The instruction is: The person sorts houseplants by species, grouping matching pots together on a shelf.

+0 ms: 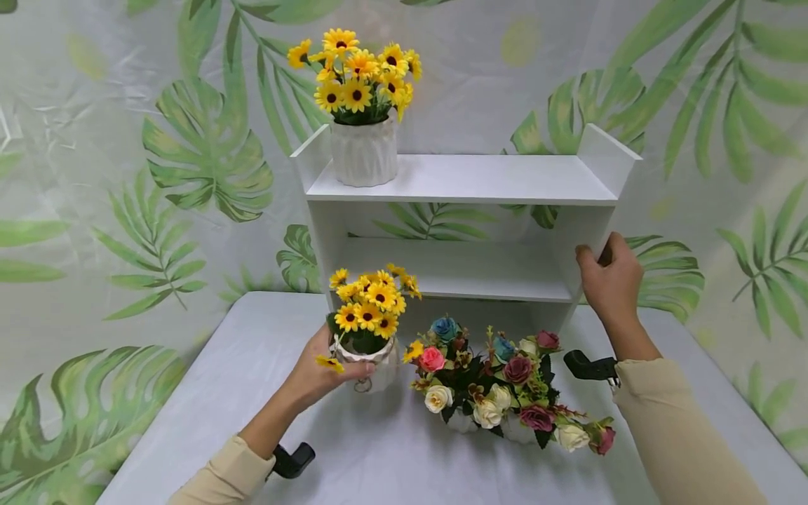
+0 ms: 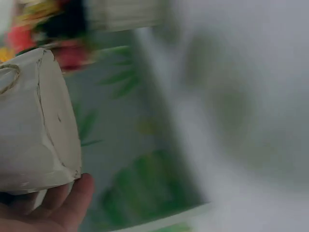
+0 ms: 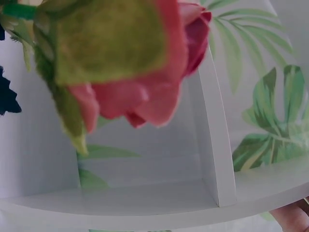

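My left hand (image 1: 318, 375) grips a white ribbed pot of yellow sunflowers (image 1: 371, 319) at the table's middle, in front of the white shelf unit (image 1: 467, 210). In the left wrist view the pot (image 2: 36, 125) lies against my fingers (image 2: 72, 200). My right hand (image 1: 609, 277) holds the right side panel of the shelf unit, thumb on its front edge. A second sunflower pot (image 1: 362, 105) stands on the top shelf at the left. The right wrist view shows the shelf's inside (image 3: 145, 193) behind a pink rose (image 3: 140, 63).
Two low white pots of mixed roses (image 1: 505, 386) lie on the white table (image 1: 208, 393) right of the held pot. A leaf-print backdrop (image 1: 126, 175) hangs behind the shelf unit. The middle shelf (image 1: 480, 273) holds nothing.
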`<state>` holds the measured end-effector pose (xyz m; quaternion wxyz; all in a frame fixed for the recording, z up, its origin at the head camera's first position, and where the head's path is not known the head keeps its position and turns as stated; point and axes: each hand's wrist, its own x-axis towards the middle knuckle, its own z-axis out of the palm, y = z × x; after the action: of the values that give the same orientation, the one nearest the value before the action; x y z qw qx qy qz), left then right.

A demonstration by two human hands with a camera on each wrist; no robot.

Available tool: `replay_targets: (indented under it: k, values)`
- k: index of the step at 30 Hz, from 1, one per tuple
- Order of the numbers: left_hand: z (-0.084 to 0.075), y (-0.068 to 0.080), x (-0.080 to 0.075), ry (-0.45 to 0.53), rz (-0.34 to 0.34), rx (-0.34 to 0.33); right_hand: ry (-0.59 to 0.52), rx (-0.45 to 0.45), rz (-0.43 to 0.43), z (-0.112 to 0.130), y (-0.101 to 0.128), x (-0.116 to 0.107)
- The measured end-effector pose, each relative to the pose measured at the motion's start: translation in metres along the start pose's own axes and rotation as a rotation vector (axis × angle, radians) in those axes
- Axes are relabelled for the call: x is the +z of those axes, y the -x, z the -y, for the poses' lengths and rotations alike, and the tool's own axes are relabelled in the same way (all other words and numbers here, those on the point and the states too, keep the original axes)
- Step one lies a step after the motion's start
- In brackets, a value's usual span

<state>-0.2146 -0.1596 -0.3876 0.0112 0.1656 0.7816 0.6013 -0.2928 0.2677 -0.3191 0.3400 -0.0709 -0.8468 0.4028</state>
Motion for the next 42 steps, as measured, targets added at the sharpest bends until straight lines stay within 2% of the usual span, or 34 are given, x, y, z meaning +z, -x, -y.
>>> replay_targets:
  k: [3, 6, 9, 13, 16, 24, 33, 39, 42]
  values:
    - [-0.034, -0.007, -0.012, -0.015, 0.021, 0.082, -0.004, 0.01, 0.005, 0.0, -0.001, -0.001]
    - [-0.061, -0.016, -0.021, -0.009, 0.051, 0.171, -0.006, 0.023, 0.01, 0.0, -0.001, -0.003]
    - [-0.079, -0.023, -0.025, -0.044, 0.034, 0.164, -0.002, 0.027, 0.006, 0.0, -0.001, -0.003]
    - [-0.091, -0.027, -0.024, -0.026, 0.033, 0.154, -0.002, 0.025, 0.014, 0.002, 0.0, -0.002]
    - [-0.096, -0.03, -0.02, -0.003, 0.055, 0.184, 0.0, 0.016, 0.017, 0.003, 0.0, 0.0]
    - [-0.11, -0.044, -0.014, -0.066, 0.057, 0.236, 0.009, 0.015, 0.007, 0.002, 0.0, -0.002]
    - [-0.151, -0.069, -0.025, -0.12, 0.028, 0.291, -0.002, 0.025, 0.01, 0.004, 0.0, -0.002]
    - [-0.179, -0.083, -0.026, -0.145, 0.011, 0.33, 0.001, 0.002, 0.008, 0.003, 0.0, -0.002]
    - [-0.193, -0.092, -0.024, -0.199, -0.013, 0.321, -0.009, -0.001, 0.007, 0.002, 0.0, -0.002]
